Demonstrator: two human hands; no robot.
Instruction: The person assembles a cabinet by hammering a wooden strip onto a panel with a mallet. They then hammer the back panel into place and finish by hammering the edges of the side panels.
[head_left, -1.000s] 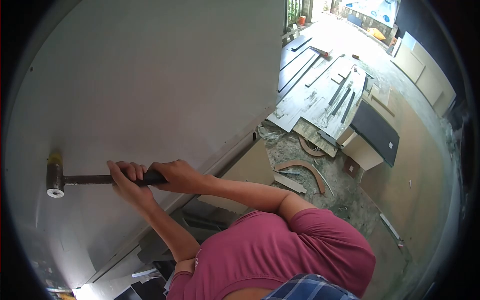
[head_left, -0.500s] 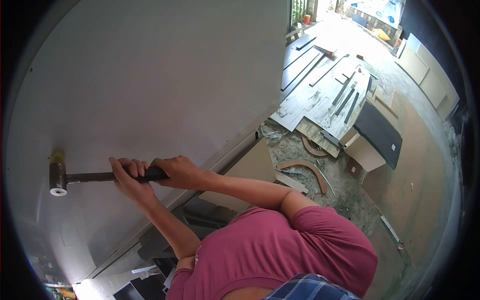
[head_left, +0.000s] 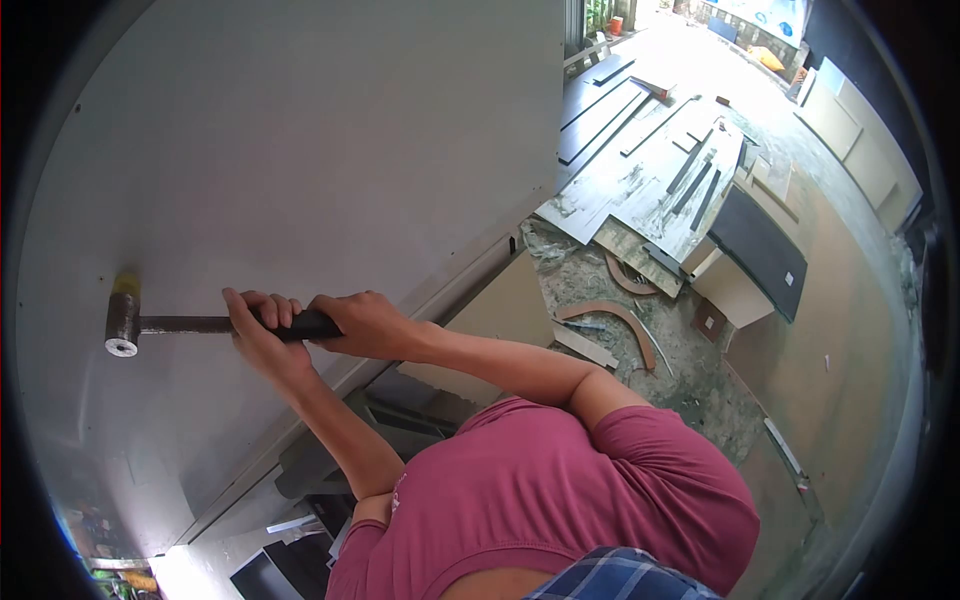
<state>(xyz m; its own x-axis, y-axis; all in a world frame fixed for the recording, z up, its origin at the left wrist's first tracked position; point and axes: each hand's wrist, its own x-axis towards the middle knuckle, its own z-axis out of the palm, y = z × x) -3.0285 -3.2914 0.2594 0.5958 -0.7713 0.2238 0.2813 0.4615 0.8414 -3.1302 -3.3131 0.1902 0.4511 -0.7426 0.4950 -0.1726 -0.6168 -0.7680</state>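
Observation:
A hammer (head_left: 185, 325) with a dark metal head (head_left: 122, 320) and a yellow face (head_left: 127, 284) is held level in both hands. Its yellow face meets or nearly meets the large pale panel (head_left: 330, 130); I cannot tell whether they touch. My left hand (head_left: 268, 335) is closed round the front of the black grip. Just behind it, my right hand (head_left: 368, 325) wraps the rear end of the handle. The two hands touch or almost touch.
Long white boards (head_left: 600, 160) and dark strips (head_left: 690, 185) lie on the floor beyond the panel. A box with a dark top (head_left: 755, 250) stands at right, near a curved brown piece (head_left: 625, 320). Brown sheet (head_left: 840, 330) covers the right side.
The hammer and both hands sit slightly higher in view. The whole scene has shifted a little, as the camera moved. Both hands keep their hold.

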